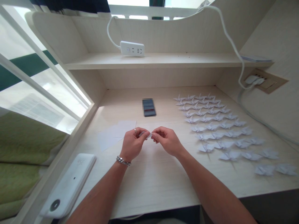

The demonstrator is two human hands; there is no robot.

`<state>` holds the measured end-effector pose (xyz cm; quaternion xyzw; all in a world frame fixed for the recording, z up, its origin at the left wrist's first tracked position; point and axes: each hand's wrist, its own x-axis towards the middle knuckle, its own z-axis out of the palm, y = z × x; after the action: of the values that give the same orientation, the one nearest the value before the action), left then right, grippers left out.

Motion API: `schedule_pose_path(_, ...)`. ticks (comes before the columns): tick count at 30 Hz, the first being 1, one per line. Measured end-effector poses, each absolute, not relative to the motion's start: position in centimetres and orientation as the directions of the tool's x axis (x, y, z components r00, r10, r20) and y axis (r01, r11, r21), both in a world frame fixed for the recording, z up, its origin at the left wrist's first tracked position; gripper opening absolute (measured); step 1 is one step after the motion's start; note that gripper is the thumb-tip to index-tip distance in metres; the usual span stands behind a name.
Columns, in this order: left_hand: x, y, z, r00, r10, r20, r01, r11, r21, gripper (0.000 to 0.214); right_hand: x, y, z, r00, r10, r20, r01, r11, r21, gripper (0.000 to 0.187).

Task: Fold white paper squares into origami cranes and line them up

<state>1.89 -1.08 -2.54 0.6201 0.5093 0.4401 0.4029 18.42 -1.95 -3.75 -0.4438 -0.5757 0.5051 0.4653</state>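
Note:
Between my two hands, above the middle of the desk, is a small piece of folded white paper (150, 135). My left hand (134, 141), with a ring and a chain bracelet, pinches its left end between thumb and fingers. The right end is pinched by my right hand (167, 140). Fingers cover most of the paper, so its full shape is hidden. Flat white paper sheets (109, 137) lie just left of my left hand. Rows of white folded paper cranes (211, 126) stand on the desk to the right of my right hand.
A dark phone-like slab (149, 107) lies beyond my hands. At the front left rests a long white device (70, 185). A power strip (132, 49) sits on the shelf (163, 59) at the back. A white cable (230, 39) runs down to the wall socket (266, 81).

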Motion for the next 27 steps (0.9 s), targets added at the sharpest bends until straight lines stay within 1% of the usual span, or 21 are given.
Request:
schedule_pose_path(4,2.0,-1.3,-2.4,0.103,0.984,0.149,0.328,-0.174,0.928,0.016,18.3,-2.0,-3.8,-0.161,0.982,0.101,0.052,0.111,-0.992,0.013)
schedule_pose_path(9,2.0,-1.3,-2.6,0.127,0.984,0.121,0.215,-0.147,0.966,0.018,18.4,-2.0,-4.0,-0.143,0.985,0.098,0.035,0.104,-0.994,0.014)
schedule_pose_path(11,1.9,-1.2,-2.7,0.12,0.983,0.142,0.229,-0.166,0.959,0.017,18.4,-2.0,-3.8,-0.154,0.983,0.1,0.049,0.108,-0.993,0.014)
schedule_pose_path(14,1.8,-1.2,-2.6,0.129,0.979,0.155,0.308,-0.188,0.933,0.017,18.5,-2.1,-3.4,-0.162,0.979,0.12,0.138,0.143,-0.98,0.013)
schedule_pose_path(18,1.9,-1.4,-2.2,0.167,0.979,0.119,0.373,-0.174,0.912,0.017,18.8,-2.2,-2.7,-0.198,0.968,0.152,0.288,0.206,-0.935,0.012)
schedule_pose_path(21,2.0,-1.4,-2.2,0.171,0.982,0.074,0.362,-0.133,0.923,0.018,19.0,-2.1,-2.3,-0.22,0.968,0.121,0.358,0.196,-0.913,0.011)
schedule_pose_path(27,2.0,-1.1,-2.4,0.12,0.991,0.061,0.294,-0.095,0.951,0.016,19.1,-2.1,-2.2,-0.193,0.978,0.076,0.375,0.145,-0.916,0.011)
